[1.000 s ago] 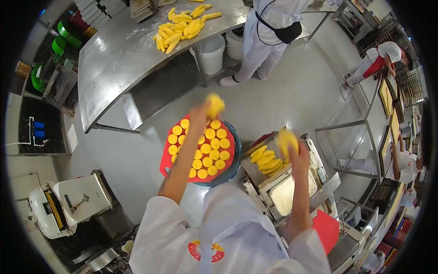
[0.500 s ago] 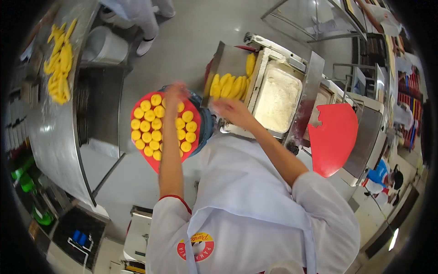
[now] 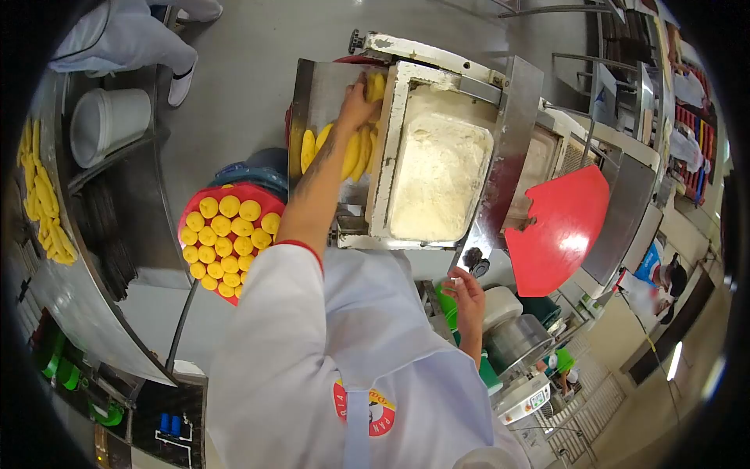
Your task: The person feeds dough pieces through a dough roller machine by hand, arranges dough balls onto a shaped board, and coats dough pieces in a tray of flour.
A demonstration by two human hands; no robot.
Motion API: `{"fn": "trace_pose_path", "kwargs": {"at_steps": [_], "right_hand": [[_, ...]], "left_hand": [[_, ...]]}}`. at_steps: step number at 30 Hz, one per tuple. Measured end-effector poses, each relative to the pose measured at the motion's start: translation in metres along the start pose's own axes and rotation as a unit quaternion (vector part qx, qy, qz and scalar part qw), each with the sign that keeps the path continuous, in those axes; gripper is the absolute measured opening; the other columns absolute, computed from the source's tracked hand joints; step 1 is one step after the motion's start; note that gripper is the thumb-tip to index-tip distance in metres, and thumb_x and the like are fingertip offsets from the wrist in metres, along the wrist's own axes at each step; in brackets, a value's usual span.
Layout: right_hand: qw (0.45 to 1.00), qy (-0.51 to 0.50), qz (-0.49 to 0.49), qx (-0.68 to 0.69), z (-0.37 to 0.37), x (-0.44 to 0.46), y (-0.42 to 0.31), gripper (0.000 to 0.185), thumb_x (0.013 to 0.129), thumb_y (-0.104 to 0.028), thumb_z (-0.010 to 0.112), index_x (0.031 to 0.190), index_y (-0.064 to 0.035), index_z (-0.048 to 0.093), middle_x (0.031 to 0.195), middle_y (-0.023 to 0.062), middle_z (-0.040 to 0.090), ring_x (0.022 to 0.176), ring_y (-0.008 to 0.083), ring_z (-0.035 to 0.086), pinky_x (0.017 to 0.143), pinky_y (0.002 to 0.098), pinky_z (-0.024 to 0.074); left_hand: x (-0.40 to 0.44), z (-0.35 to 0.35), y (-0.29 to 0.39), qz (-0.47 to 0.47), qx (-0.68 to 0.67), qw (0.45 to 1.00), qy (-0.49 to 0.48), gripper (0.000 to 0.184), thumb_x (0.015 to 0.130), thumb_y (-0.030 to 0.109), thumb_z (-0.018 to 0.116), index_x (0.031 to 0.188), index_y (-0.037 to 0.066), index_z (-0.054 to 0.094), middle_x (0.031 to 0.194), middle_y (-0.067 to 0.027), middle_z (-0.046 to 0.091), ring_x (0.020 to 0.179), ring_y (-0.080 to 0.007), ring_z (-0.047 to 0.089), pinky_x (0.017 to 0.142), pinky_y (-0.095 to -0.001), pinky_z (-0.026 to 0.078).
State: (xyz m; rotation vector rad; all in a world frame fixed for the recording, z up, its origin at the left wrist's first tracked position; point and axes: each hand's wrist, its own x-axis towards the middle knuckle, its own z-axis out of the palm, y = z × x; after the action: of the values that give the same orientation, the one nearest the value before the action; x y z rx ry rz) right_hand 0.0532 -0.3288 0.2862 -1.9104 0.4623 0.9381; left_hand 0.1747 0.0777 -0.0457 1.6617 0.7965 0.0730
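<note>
My left hand (image 3: 358,107) reaches over the metal tray (image 3: 322,98) at the machine's side. Its fingers are curled at a long yellow dough piece (image 3: 376,87) near the far end; their grip is partly hidden. Other yellow dough pieces (image 3: 358,155) lie side by side beneath my wrist and forearm. My right hand (image 3: 466,297) hangs by the machine's near right corner, fingers loosely bent and apart, with no dough in it. To the left, short round yellow dough pieces (image 3: 223,227) stand close together on a red board (image 3: 266,202), partly covered by my left sleeve.
White flour-like powder fills a white bin (image 3: 441,180) in the machine frame (image 3: 380,156). A red sheet (image 3: 558,227) with a torn edge stands at right. On the left, a steel table (image 3: 101,289) carries more yellow strips (image 3: 45,203); a white bucket (image 3: 109,125) and a person's legs (image 3: 160,47) are beyond.
My left hand has moved from above the red board to the far end of the metal tray. My right hand has drawn back from the tray to the machine's near right corner. The view has shifted right.
</note>
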Motion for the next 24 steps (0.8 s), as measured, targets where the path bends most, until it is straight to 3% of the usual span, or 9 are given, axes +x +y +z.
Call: {"fn": "trace_pose_path", "kwargs": {"at_steps": [3,4,8,11,12,15,21,24], "right_hand": [[1.0,0.006,-0.004,-0.026,-0.002,-0.001,0.007,0.033,0.101,-0.016,0.055,0.129,0.0003,0.057,0.115,0.0101,0.065,0.094,0.0188,0.067,0.081,0.032,0.0559],[1.0,0.013,-0.005,-0.018,0.001,-0.003,0.004,0.033,0.101,-0.016,0.055,0.129,0.0003,0.057,0.115,0.01,0.065,0.095,0.0188,0.067,0.081,0.0318,0.0559],[1.0,0.017,0.003,-0.014,-0.002,0.001,0.007,0.033,0.101,-0.015,0.055,0.13,0.0003,0.057,0.115,0.0097,0.065,0.094,0.0181,0.066,0.081,0.0314,0.0558],[0.998,-0.004,-0.002,-0.062,-0.004,0.008,0.01,0.032,0.101,-0.015,0.054,0.13,0.0003,0.058,0.115,0.0093,0.065,0.094,0.0178,0.066,0.082,0.0304,0.055],[0.998,-0.003,-0.003,-0.069,-0.002,0.009,0.008,0.032,0.101,-0.015,0.054,0.129,0.0003,0.058,0.115,0.0092,0.065,0.094,0.0178,0.066,0.081,0.0303,0.0547],[0.995,-0.007,-0.003,-0.099,0.005,0.005,0.004,0.032,0.101,-0.015,0.053,0.129,0.0002,0.059,0.115,0.0088,0.066,0.094,0.0177,0.066,0.081,0.0298,0.0539],[0.996,-0.008,-0.028,-0.085,0.021,-0.002,-0.03,0.032,0.101,-0.017,0.054,0.128,0.0,0.059,0.114,0.0094,0.066,0.095,0.0177,0.066,0.081,0.03,0.0534],[0.994,-0.039,-0.049,-0.089,0.03,0.016,-0.032,0.033,0.101,-0.018,0.056,0.128,0.001,0.059,0.117,0.0118,0.065,0.097,0.0185,0.066,0.082,0.0303,0.0532]], "left_hand": [[-0.012,-0.011,-0.034,0.014,0.07,0.996,-0.061,0.099,0.075,0.033,0.08,0.153,0.002,0.027,0.137,-0.0293,0.044,0.122,-0.0444,0.052,0.102,-0.0451,0.046],[-0.022,-0.024,-0.021,-0.045,-0.006,0.99,-0.131,0.104,0.072,0.027,0.081,0.154,0.004,0.022,0.14,-0.0277,0.042,0.126,-0.0442,0.047,0.106,-0.0455,0.042],[-0.053,-0.003,-0.008,0.12,0.167,0.978,-0.041,0.105,0.071,0.017,0.078,0.156,0.006,0.016,0.136,-0.0248,0.044,0.126,-0.0438,0.044,0.107,-0.0468,0.04],[-0.056,0.007,0.012,0.065,0.235,0.969,0.037,0.095,0.076,0.016,0.074,0.154,0.005,0.021,0.134,-0.0228,0.045,0.123,-0.0432,0.047,0.102,-0.0492,0.042],[-0.051,0.006,0.018,0.05,0.244,0.968,0.039,0.092,0.078,0.019,0.074,0.154,0.008,0.024,0.132,-0.0183,0.048,0.117,-0.0397,0.052,0.094,-0.0484,0.047],[-0.047,-0.014,0.022,0.078,0.188,0.979,0.023,0.082,0.078,0.022,0.074,0.15,0.009,0.036,0.124,-0.0167,0.057,0.109,-0.0346,0.06,0.089,-0.0428,0.05],[-0.003,-0.07,-0.055,-0.043,-0.125,0.986,-0.103,0.048,0.08,0.016,0.066,0.125,0.0,0.06,0.106,-0.013,0.07,0.085,-0.025,0.069,0.081,-0.0348,0.054],[-0.008,-0.103,-0.046,-0.082,-0.168,0.981,-0.045,0.049,0.077,0.014,0.064,0.122,-0.004,0.057,0.103,-0.0127,0.068,0.079,-0.0214,0.068,0.074,-0.0335,0.055]]}}
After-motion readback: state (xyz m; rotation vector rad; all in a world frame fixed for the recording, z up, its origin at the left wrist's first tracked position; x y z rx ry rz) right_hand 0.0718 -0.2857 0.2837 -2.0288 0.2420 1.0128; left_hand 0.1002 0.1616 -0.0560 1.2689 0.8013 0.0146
